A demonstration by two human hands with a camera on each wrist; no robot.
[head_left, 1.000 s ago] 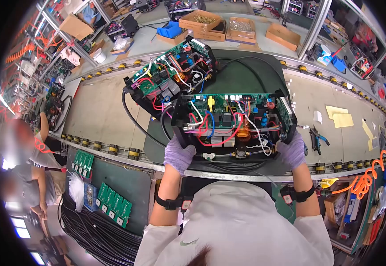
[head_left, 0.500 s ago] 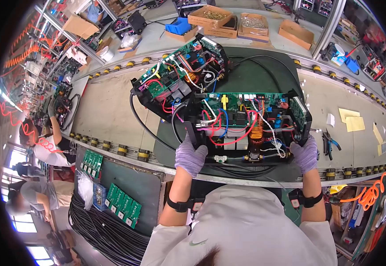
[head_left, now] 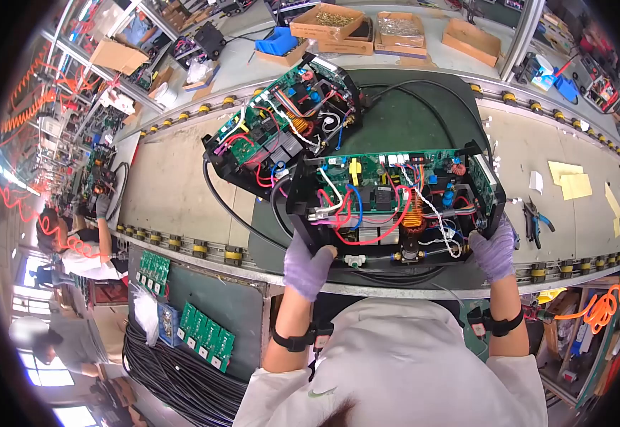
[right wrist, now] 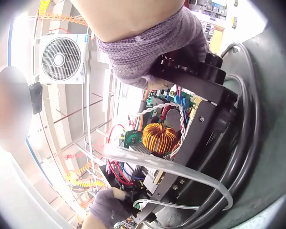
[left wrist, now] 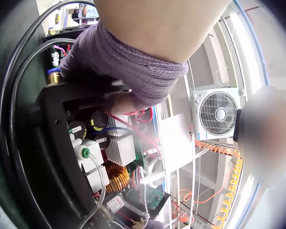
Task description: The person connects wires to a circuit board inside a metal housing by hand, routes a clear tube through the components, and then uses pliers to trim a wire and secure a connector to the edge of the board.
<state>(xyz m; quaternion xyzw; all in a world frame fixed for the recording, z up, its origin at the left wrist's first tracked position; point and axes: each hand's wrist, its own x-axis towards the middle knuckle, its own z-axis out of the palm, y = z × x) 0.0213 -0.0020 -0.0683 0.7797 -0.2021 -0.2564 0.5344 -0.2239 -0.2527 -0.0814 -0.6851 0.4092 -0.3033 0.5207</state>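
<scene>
An open black power-unit chassis (head_left: 491,206) with a green circuit board (head_left: 377,167) stands near the bench's front edge. Wires and a copper-wound coil (right wrist: 159,138) show inside it. My left hand (head_left: 308,269), in a purple knit glove, grips the chassis's left front corner, its bare thumb tip over the front. At the right front corner my right hand (head_left: 493,250), gloved alike, grips the other end. Fingers on the far side of both end walls are hidden. Black cables (right wrist: 243,119) run along the chassis's near side in the right wrist view.
A second open unit (head_left: 281,128) sits angled behind, on the same dark green mat (head_left: 413,114). Pliers (head_left: 535,222) and yellow paper (head_left: 575,186) lie to the right. Rollers (head_left: 199,248) line the bench edge. Small green boards (head_left: 206,334) and coiled black cable (head_left: 174,373) are at lower left.
The head view has shifted a little. Both hands stay at the chassis's two ends, while the left hand's thumb has come into view over the front edge.
</scene>
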